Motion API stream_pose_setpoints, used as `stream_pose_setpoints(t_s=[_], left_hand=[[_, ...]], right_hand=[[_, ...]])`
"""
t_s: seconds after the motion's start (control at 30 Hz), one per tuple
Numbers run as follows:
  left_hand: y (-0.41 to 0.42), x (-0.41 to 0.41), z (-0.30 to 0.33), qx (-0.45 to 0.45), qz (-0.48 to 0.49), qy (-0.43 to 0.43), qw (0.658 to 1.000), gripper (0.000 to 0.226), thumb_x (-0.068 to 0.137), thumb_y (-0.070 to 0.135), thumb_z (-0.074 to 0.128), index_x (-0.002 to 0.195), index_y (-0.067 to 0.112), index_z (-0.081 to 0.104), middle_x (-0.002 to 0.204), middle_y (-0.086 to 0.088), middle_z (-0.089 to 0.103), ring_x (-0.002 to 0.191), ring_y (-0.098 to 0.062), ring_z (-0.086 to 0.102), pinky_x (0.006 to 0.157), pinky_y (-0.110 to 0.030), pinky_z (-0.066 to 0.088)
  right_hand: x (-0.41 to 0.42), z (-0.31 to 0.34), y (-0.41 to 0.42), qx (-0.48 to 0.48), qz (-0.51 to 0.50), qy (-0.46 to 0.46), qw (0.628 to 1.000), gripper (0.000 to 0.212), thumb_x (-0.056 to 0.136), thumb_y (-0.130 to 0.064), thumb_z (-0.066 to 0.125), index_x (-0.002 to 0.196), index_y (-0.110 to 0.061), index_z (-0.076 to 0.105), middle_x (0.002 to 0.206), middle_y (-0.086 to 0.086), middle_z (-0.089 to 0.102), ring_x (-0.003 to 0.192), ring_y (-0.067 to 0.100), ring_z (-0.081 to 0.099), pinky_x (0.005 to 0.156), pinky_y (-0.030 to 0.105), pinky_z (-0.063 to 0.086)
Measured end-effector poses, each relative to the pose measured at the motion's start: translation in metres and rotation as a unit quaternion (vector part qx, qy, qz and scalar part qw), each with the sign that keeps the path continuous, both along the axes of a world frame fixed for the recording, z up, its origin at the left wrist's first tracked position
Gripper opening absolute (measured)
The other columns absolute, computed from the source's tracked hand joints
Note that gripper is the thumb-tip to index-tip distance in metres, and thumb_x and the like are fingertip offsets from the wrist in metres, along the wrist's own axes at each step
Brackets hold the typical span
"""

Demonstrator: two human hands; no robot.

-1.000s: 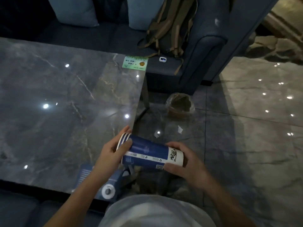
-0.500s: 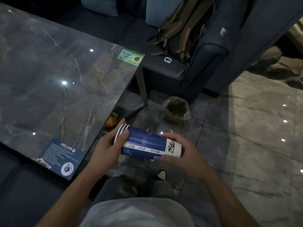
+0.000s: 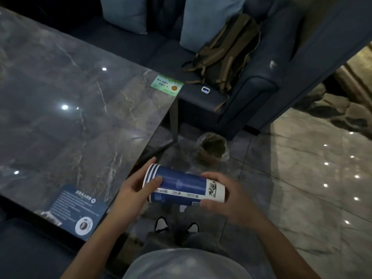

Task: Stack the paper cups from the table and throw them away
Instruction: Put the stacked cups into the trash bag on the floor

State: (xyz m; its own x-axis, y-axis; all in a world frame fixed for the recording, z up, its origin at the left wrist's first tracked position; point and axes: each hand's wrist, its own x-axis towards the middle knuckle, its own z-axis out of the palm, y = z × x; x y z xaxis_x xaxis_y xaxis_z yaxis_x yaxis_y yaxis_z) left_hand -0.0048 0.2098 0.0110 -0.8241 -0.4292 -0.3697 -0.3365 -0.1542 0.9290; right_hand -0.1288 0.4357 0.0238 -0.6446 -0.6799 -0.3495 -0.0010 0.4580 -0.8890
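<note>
A stack of blue and white paper cups [image 3: 182, 186] lies sideways in the air between both hands, rims to the left, base to the right, past the table's right edge. My left hand [image 3: 131, 188] grips the rim end, thumb across the blue side. My right hand [image 3: 227, 195] holds the white base end. A small round waste bin [image 3: 213, 148] with a clear liner stands on the floor just beyond the cups. The dark marble table [image 3: 70, 117] at my left carries no cups in view.
A green card [image 3: 167, 84] and a blue leaflet [image 3: 78, 210] lie on the table. A dark blue sofa [image 3: 241, 93] behind holds cushions, a backpack [image 3: 227, 55] and a small white device [image 3: 205, 89]. Glossy tiled floor [image 3: 312, 178] spreads to the right. My shoes [image 3: 177, 226] show below.
The view has shifted back and to the right, so the table slid left and my feet came into sight. Both hands still hold the cup stack in the same grip.
</note>
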Motion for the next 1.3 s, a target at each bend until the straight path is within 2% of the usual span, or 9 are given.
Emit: stream_pose_setpoints(t_s=[0.07,0.13,0.23,0.43,0.57,0.73,0.87,0.97,1.3], left_hand=[[-0.006,-0.007,-0.002,0.01,-0.009,0.002,1.0,0.07,0.073,0.053,0.072,0.137,0.03,0.053,0.113,0.025,0.069,0.1,0.013,0.064,0.072,-0.005,0.05],[-0.004,-0.014,-0.005,0.03,0.001,0.003,1.0,0.056,0.085,0.03,0.066,0.139,0.025,0.052,0.116,0.02,0.067,0.097,0.01,0.066,0.071,-0.007,0.051],[0.006,-0.022,-0.005,0.027,0.004,0.004,1.0,0.057,0.085,0.028,0.063,0.141,0.026,0.05,0.118,0.014,0.066,0.099,0.003,0.069,0.073,-0.013,0.055],[0.052,-0.048,-0.008,0.009,0.033,-0.013,0.999,0.064,0.078,0.038,0.066,0.14,0.033,0.05,0.125,0.008,0.065,0.111,-0.012,0.067,0.09,-0.034,0.058],[0.11,-0.089,-0.009,-0.079,0.059,-0.025,0.995,0.041,0.084,0.028,0.07,0.124,0.027,0.064,0.111,0.006,0.073,0.1,-0.011,0.071,0.08,-0.038,0.062],[0.197,-0.156,-0.006,-0.295,0.017,-0.07,0.953,0.025,0.086,0.027,0.069,0.108,0.037,0.064,0.094,0.022,0.069,0.089,0.01,0.066,0.071,-0.012,0.055],[0.227,-0.2,0.001,-0.371,0.005,-0.075,0.926,0.032,0.084,0.024,0.07,0.115,0.03,0.065,0.095,0.018,0.069,0.085,0.007,0.065,0.074,-0.012,0.051],[0.228,-0.218,0.007,-0.39,0.046,-0.055,0.918,0.029,0.082,0.02,0.072,0.111,0.025,0.068,0.092,0.016,0.071,0.082,0.007,0.066,0.075,-0.014,0.054],[0.185,-0.237,-0.022,-0.332,0.106,-0.057,0.935,0.032,0.087,0.017,0.067,0.117,0.026,0.063,0.104,0.013,0.067,0.094,-0.002,0.065,0.077,-0.013,0.053]], right_hand=[[-0.004,0.001,-0.003,0.011,-0.019,0.011,1.0,0.061,0.062,-0.044,0.083,0.116,-0.045,0.055,0.111,-0.01,0.065,0.097,0.009,0.068,0.077,0.029,0.061],[-0.008,0.005,-0.002,0.012,-0.03,0.01,0.999,0.06,0.061,-0.045,0.083,0.115,-0.044,0.057,0.107,-0.012,0.067,0.095,0.009,0.069,0.076,0.028,0.061],[-0.022,0.008,0.006,0.01,-0.03,0.012,0.999,0.057,0.066,-0.028,0.089,0.114,-0.039,0.059,0.102,-0.012,0.068,0.09,0.004,0.069,0.068,0.019,0.057],[-0.073,0.0,0.049,-0.037,-0.055,-0.02,0.998,0.055,0.071,-0.015,0.086,0.118,-0.028,0.061,0.108,-0.001,0.067,0.094,0.012,0.07,0.068,0.023,0.057],[-0.118,-0.014,0.104,-0.068,-0.083,-0.033,0.994,0.049,0.075,-0.01,0.082,0.115,-0.031,0.063,0.111,0.002,0.067,0.098,0.019,0.069,0.072,0.03,0.061],[-0.187,-0.019,0.182,-0.07,-0.099,-0.017,0.992,0.047,0.078,-0.012,0.08,0.106,-0.044,0.062,0.109,-0.002,0.068,0.096,0.015,0.069,0.07,0.026,0.059],[-0.232,-0.017,0.207,-0.073,-0.083,-0.004,0.994,0.044,0.08,-0.018,0.079,0.108,-0.046,0.059,0.11,-0.007,0.067,0.097,0.009,0.068,0.074,0.024,0.058],[-0.255,-0.015,0.203,-0.095,-0.064,-0.023,0.993,0.04,0.08,-0.03,0.075,0.115,-0.043,0.059,0.115,-0.01,0.066,0.102,0.005,0.067,0.078,0.021,0.056],[-0.299,-0.049,0.155,-0.099,-0.066,-0.122,0.985,0.047,0.089,-0.001,0.062,0.129,-0.024,0.054,0.114,-0.009,0.068,0.102,0.0,0.067,0.077,0.017,0.055]])
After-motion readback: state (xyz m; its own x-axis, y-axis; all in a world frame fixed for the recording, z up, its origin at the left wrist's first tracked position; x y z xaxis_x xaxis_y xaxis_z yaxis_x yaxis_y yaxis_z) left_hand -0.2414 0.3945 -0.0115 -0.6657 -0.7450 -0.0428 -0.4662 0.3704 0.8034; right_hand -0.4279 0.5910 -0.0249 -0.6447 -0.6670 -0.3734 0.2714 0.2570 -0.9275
